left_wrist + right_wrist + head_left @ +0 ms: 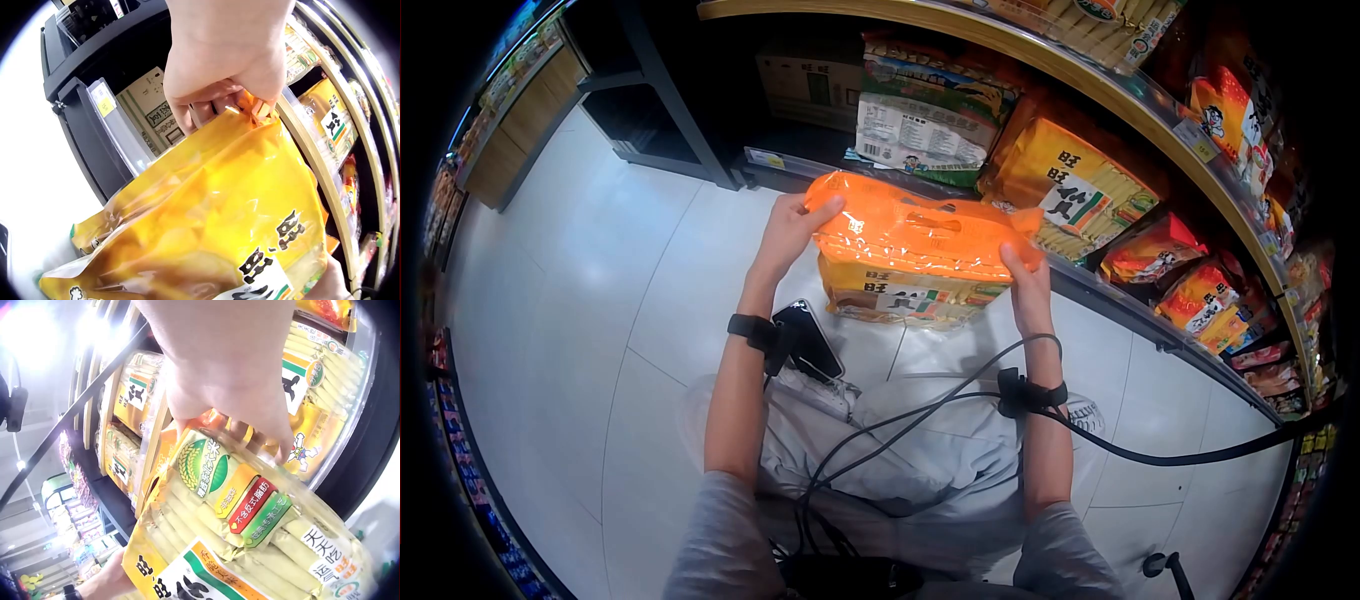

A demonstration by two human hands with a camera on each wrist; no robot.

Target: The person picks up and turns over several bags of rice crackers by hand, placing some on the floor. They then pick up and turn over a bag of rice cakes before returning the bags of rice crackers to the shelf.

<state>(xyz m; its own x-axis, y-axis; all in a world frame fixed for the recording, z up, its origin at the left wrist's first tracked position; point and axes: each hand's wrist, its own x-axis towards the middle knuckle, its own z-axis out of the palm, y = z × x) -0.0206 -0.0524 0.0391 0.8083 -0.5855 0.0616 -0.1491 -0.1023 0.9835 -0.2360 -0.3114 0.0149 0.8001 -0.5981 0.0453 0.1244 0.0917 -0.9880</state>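
Both hands hold up a large orange-topped snack bag [920, 225] in front of the low shelf. The left hand [788, 232] pinches its left top corner, thumb on the orange film. At the right top corner the right hand [1026, 275] grips with the thumb on the near face. In the left wrist view the left hand [228, 62] has its fingers curled round the gathered orange end above the yellow bag [206, 206]. The right wrist view shows the right hand [225, 375] curled over the bag's edge, above the clear front [250, 519] with its yellow sticks.
A similar yellow bag [1070, 190] and a white-green pack [925, 110] stand on the low shelf, with red bags [1150, 250] to the right. A phone [808, 340] lies by the left forearm. Black cables [900, 425] cross the lap. An upper shelf edge [1200, 140] overhangs.
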